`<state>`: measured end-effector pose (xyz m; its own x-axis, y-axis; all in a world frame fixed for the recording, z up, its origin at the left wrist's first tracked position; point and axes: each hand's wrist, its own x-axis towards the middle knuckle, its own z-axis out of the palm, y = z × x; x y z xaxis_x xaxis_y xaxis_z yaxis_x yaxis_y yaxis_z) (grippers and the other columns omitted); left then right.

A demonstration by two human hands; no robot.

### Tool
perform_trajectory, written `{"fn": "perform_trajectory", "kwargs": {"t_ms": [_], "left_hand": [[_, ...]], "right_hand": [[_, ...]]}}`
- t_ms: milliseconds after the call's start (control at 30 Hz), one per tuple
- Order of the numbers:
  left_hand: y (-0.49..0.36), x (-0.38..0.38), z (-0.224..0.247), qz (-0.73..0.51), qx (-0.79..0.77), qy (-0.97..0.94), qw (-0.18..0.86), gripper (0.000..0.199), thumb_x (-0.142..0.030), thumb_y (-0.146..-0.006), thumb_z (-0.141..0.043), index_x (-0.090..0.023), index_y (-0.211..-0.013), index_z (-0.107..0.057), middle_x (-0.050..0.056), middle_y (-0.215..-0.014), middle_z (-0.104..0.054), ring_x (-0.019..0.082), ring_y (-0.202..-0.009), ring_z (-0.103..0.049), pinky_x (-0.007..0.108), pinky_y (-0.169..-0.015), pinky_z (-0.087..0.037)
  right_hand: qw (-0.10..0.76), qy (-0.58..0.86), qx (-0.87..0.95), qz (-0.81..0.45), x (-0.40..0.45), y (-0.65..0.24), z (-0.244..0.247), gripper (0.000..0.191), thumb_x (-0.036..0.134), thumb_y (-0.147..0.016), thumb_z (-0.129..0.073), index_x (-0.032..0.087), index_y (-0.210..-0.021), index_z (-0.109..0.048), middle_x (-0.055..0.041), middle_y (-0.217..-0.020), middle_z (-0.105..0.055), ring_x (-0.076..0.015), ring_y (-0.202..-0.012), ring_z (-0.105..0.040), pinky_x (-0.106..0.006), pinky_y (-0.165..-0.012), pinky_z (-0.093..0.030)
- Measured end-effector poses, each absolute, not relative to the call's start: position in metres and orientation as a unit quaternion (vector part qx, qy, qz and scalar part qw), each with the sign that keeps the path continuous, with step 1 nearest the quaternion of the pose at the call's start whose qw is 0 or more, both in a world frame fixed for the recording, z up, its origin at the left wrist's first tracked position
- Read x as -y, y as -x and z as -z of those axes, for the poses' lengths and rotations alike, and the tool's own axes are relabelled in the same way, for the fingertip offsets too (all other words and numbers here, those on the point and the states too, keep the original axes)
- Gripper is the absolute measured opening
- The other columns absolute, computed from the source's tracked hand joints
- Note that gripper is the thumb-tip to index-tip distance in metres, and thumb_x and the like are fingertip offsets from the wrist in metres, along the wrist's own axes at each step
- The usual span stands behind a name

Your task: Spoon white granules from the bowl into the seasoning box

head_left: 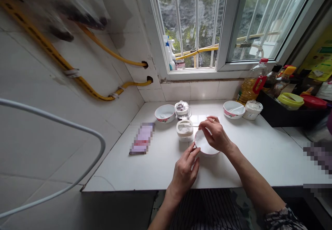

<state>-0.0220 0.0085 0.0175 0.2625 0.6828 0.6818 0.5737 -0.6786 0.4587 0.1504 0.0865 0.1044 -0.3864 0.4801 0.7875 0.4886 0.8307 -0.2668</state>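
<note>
A white bowl (pixel 206 145) stands on the white counter in front of me, partly covered by my right hand. My right hand (pixel 213 130) is above it, its fingers closed on the handle of a small spoon (pixel 195 126), which points left into an open white container (pixel 185 136). What the container holds looks white. At the bowl's left rim rests my left hand (pixel 187 166), its fingertips touching the rim and its thumb near it. Just behind the open container stands another clear-lidded container (pixel 182 110) with dark contents.
Left of the containers are a flowered bowl (pixel 165 114) and a blurred purple packet (pixel 142 139). Farther right stand a second flowered bowl (pixel 233 110), a lidded jar (pixel 252 110), an oil bottle (pixel 250 86) and a black bin (pixel 275 114) with bottles. A window is behind.
</note>
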Motion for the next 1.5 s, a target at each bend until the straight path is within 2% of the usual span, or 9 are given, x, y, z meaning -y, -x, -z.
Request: {"fn": "perform_trajectory", "kwargs": {"t_ms": [100, 200, 467, 633, 767, 1033, 1233, 1367, 1500], "left_hand": [[0.022, -0.008, -0.017, -0.459, -0.396, -0.792, 0.066, 0.041, -0.007, -0.093, -0.05, -0.02, -0.132, -0.055, 0.016, -0.139, -0.059, 0.025, -0.126, -0.062, 0.035, -0.093, -0.062], [0.023, -0.007, -0.017, -0.457, -0.399, -0.792, 0.069, 0.041, -0.007, -0.093, -0.05, -0.02, -0.132, -0.055, 0.016, -0.14, -0.058, 0.026, -0.127, -0.061, 0.035, -0.093, -0.062], [0.023, -0.008, -0.018, -0.454, -0.399, -0.794, 0.064, 0.041, -0.008, -0.094, -0.048, -0.021, -0.133, -0.054, 0.016, -0.139, -0.059, 0.026, -0.126, -0.062, 0.037, -0.094, -0.062], [0.022, -0.008, -0.017, -0.457, -0.399, -0.792, 0.069, 0.044, -0.006, -0.093, -0.05, -0.021, -0.134, -0.054, 0.015, -0.14, -0.058, 0.026, -0.127, -0.061, 0.037, -0.094, -0.062], [0.023, -0.008, -0.017, -0.458, -0.398, -0.791, 0.075, 0.044, -0.007, -0.093, -0.049, -0.021, -0.135, -0.053, 0.015, -0.14, -0.058, 0.026, -0.128, -0.061, 0.037, -0.095, -0.062], [0.023, -0.007, -0.019, -0.453, -0.398, -0.794, 0.075, 0.042, -0.008, -0.094, -0.049, -0.021, -0.134, -0.051, 0.016, -0.139, -0.059, 0.026, -0.128, -0.06, 0.039, -0.095, -0.062], [0.023, -0.007, -0.019, -0.455, -0.395, -0.795, 0.067, 0.041, -0.008, -0.094, -0.049, -0.02, -0.134, -0.052, 0.016, -0.138, -0.06, 0.025, -0.126, -0.062, 0.038, -0.093, -0.063], [0.023, -0.007, -0.019, -0.458, -0.397, -0.792, 0.068, 0.041, -0.008, -0.094, -0.049, -0.02, -0.133, -0.052, 0.016, -0.138, -0.06, 0.026, -0.125, -0.063, 0.038, -0.094, -0.062], [0.022, -0.007, -0.019, -0.457, -0.399, -0.792, 0.072, 0.041, -0.008, -0.094, -0.05, -0.02, -0.133, -0.052, 0.016, -0.138, -0.06, 0.026, -0.126, -0.062, 0.038, -0.094, -0.062]], "right_hand": [[0.511, 0.352, 0.782, -0.047, -0.084, -0.163, -0.111, 0.015, 0.01, -0.087, -0.049, 0.023, -0.084, -0.056, -0.0004, -0.07, -0.068, -0.0195, -0.071, -0.059, -0.038, -0.085, -0.045], [0.503, 0.4, 0.762, -0.075, -0.085, -0.176, -0.115, 0.016, 0.01, -0.076, -0.049, 0.024, -0.069, -0.054, 0.0008, -0.061, -0.062, -0.0192, -0.066, -0.056, -0.035, -0.077, -0.044], [0.362, 0.414, 0.811, -0.198, -0.087, -0.162, -0.108, 0.017, 0.012, -0.067, -0.045, 0.021, -0.054, -0.05, 0.0027, -0.05, -0.054, -0.0125, -0.052, -0.043, -0.029, -0.071, -0.041], [0.381, 0.478, 0.698, -0.374, -0.091, -0.162, -0.105, 0.015, 0.019, -0.065, -0.046, 0.02, -0.052, -0.053, 0.0036, -0.043, -0.049, -0.0114, -0.045, -0.043, -0.025, -0.052, -0.034], [0.421, 0.483, 0.611, -0.465, -0.098, -0.169, -0.105, 0.012, 0.023, -0.06, -0.05, 0.019, -0.052, -0.059, 0.0033, -0.039, -0.051, -0.0109, -0.041, -0.043, -0.024, -0.048, -0.033], [0.456, 0.483, 0.593, -0.456, -0.104, -0.177, -0.109, 0.012, 0.023, -0.058, -0.049, 0.019, -0.052, -0.058, 0.004, -0.037, -0.048, -0.0111, -0.04, -0.041, -0.025, -0.046, -0.031], [0.398, 0.452, 0.742, -0.294, -0.095, -0.169, -0.107, 0.013, 0.019, -0.062, -0.047, 0.019, -0.051, -0.053, 0.0042, -0.046, -0.048, -0.0104, -0.049, -0.04, -0.024, -0.052, -0.031], [0.366, 0.443, 0.725, -0.38, -0.091, -0.163, -0.106, 0.013, 0.02, -0.063, -0.045, 0.02, -0.053, -0.052, 0.0054, -0.042, -0.045, -0.0103, -0.045, -0.039, -0.024, -0.049, -0.031], [0.407, 0.46, 0.629, -0.476, -0.096, -0.168, -0.106, 0.011, 0.023, -0.059, -0.05, 0.018, -0.053, -0.057, 0.0042, -0.041, -0.049, -0.0102, -0.043, -0.041, -0.023, -0.048, -0.031]]}}
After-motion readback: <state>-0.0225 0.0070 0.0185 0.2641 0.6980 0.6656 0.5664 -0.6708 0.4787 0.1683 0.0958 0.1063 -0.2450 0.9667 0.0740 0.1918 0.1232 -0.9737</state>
